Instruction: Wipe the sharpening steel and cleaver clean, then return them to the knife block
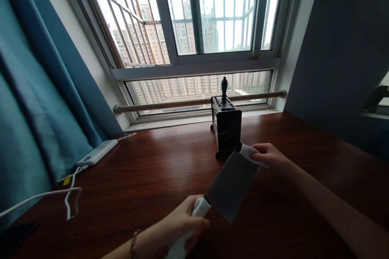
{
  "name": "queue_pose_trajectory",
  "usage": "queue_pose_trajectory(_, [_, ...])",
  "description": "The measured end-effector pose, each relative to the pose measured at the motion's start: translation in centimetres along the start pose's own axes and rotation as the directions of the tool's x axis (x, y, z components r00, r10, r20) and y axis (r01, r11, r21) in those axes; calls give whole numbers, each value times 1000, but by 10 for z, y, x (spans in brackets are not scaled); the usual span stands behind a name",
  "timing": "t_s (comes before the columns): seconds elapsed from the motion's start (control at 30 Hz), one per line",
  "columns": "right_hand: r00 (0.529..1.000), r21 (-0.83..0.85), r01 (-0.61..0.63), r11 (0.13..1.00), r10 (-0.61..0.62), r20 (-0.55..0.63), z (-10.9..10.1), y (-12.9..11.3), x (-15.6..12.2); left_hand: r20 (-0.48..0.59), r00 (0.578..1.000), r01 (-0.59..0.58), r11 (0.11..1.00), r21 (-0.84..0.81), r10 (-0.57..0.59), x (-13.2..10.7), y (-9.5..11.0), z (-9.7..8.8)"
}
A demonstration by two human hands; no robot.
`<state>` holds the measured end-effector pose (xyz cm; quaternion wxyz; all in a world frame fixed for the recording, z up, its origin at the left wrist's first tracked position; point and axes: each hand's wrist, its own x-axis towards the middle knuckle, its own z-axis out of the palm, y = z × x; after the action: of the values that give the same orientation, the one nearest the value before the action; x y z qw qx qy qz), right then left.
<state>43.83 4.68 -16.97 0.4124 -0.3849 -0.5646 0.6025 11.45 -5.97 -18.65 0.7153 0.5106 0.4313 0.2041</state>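
A cleaver [233,186] with a broad grey blade is held above the table, its blade slanting up and to the right. My left hand [185,220] is closed around the handle, with white tissue [201,207] wrapped about the grip and more hanging below the palm. Between the fingers of my right hand [269,154] is a white paper tissue [249,153], pinched against the far end of the blade. Just beyond the blade stands a black knife block [228,129], with one dark handle [224,88] sticking up from its top.
The reddish-brown wooden table [161,162] reaches to the window sill. At the left lie a white power bank [97,153] and a white cable [68,206]. A blue curtain [36,81] hangs on the left, and a horizontal rail [170,104] crosses the window behind the block.
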Motion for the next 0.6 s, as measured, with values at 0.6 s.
queue_pose_trajectory(0.6, [889, 164, 304, 938, -218, -402, 45, -1, -17, -185, 887, -408, 533, -742, 422, -32, 63, -32])
